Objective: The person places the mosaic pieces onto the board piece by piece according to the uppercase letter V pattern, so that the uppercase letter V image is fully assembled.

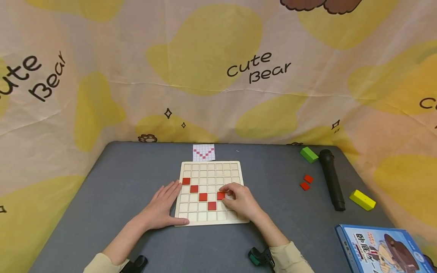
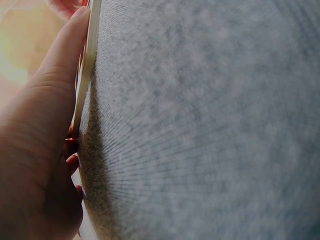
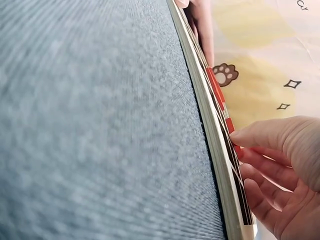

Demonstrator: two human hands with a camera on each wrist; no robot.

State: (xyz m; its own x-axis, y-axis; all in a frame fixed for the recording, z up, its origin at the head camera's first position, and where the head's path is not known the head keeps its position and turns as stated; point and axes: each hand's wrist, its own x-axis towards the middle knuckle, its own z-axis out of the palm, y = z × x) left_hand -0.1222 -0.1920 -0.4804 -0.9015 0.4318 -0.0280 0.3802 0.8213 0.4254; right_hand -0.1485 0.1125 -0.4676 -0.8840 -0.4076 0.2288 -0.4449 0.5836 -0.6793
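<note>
A pale wooden grid board (image 1: 206,219) lies on the table, with several red square tiles (image 1: 203,197) in its cells. They step down to the right from the left edge, and the last one sits one row up. My right hand (image 1: 244,201) pinches that last red tile (image 1: 221,196) between thumb and fingers at its cell. Straight-fingered, my left hand (image 1: 158,208) rests along the board's left edge, its thumb on the near left corner. In the right wrist view, the thumb touches the tile's side and the other fingers are loosely bent.
Beyond the board lies a pattern card (image 1: 203,152) with a pink V of squares. To the right are two loose red tiles (image 1: 305,186), a green block (image 1: 309,154), a black microphone (image 1: 332,180), a yellow block (image 1: 362,200) and a blue box (image 1: 382,248).
</note>
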